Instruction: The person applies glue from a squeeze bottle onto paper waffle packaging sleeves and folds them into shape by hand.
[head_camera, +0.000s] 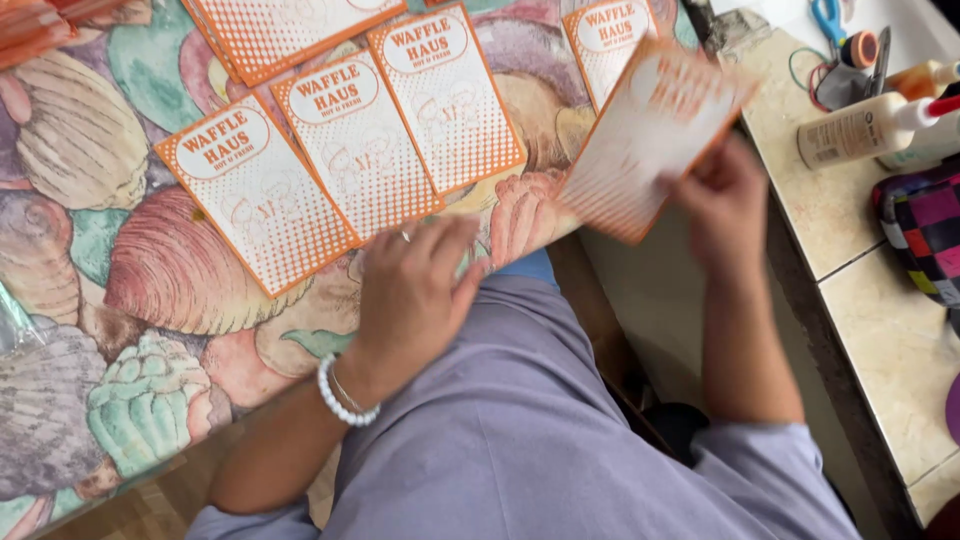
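My right hand (722, 200) holds up an orange-and-white printed card (648, 135), blurred and tilted over the table's edge. My left hand (415, 290) rests on the shell-patterned cloth (150, 290), fingers spread, holding nothing, just below a fanned row of three like cards (345, 155). A bead bracelet circles that wrist. One more card (608, 45) lies flat at the top, partly under the held one.
More orange cards (285, 30) overlap at the top left. On the tiled counter (880, 330) to the right stand a glue bottle (865, 130), scissors (828, 20), tape and a chequered pouch (925, 225). My grey-clad lap fills the bottom.
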